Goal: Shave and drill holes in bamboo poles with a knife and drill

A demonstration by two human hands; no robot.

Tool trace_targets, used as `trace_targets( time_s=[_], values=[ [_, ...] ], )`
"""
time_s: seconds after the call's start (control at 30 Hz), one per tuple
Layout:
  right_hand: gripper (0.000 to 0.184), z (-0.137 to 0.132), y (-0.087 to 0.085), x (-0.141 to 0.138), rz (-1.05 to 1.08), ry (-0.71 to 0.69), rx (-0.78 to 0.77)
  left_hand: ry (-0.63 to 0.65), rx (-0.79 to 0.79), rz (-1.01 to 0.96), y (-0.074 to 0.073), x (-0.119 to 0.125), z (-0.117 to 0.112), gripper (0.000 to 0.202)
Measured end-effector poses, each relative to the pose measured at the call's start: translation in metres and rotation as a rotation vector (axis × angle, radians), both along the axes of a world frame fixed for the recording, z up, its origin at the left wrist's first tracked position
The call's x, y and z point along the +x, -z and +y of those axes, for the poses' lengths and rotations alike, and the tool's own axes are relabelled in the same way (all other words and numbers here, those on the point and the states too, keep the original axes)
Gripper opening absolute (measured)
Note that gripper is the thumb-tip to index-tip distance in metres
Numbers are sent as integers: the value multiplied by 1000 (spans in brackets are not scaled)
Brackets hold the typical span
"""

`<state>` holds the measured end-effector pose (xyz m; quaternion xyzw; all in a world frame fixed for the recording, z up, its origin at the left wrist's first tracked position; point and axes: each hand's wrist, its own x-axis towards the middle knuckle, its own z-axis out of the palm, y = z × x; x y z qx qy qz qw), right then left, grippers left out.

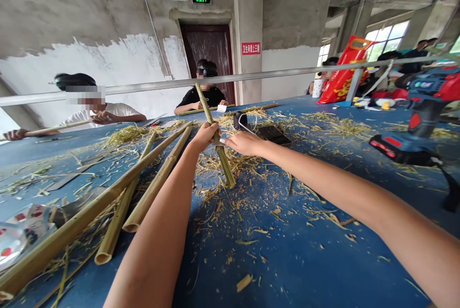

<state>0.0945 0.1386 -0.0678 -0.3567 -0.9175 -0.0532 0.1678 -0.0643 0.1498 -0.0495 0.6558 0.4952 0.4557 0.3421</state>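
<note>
Green bamboo stalk point(224, 166) is the thing in the hands. It leans across the middle of the view, with its top end up at 12 o'clock and its low end just above the blue table point(305, 260), or maybe touching it; I cannot tell. The left hand point(204, 136) is closed tight around the stalk, and that firm hold keeps it from wobbling. The stalk runs right through that fist. The right hand point(242, 143) reaches in from 3 o'clock, and its fingertips point(223, 141) are at the stalk, just beside the left hand. They look stretched out, not wrapped, but I cannot tell if they pinch it. More bamboo poles point(154, 178) lie at 9 o'clock, close to the hands and easy to reach. Dry shavings point(230, 162) are all around.
</note>
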Motion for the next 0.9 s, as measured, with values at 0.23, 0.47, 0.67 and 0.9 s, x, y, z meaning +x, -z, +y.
trace_targets(
  time_s=[0.23,0.47,0.67,0.9],
  values=[
    [66,-1,-6,1,5,-47,-110,21,-28,2,-2,-2,-2,19],
    [65,3,-10,1,-22,-34,-137,50,-33,-18,2,-4,5,20],
    [60,-6,-23,-1,-65,-42,-298,47,-21,38,3,-7,8,23],
    [61,-34,-40,36,12,-52,-556,-41,-47,227,-9,-8,2,33]
  ],
)
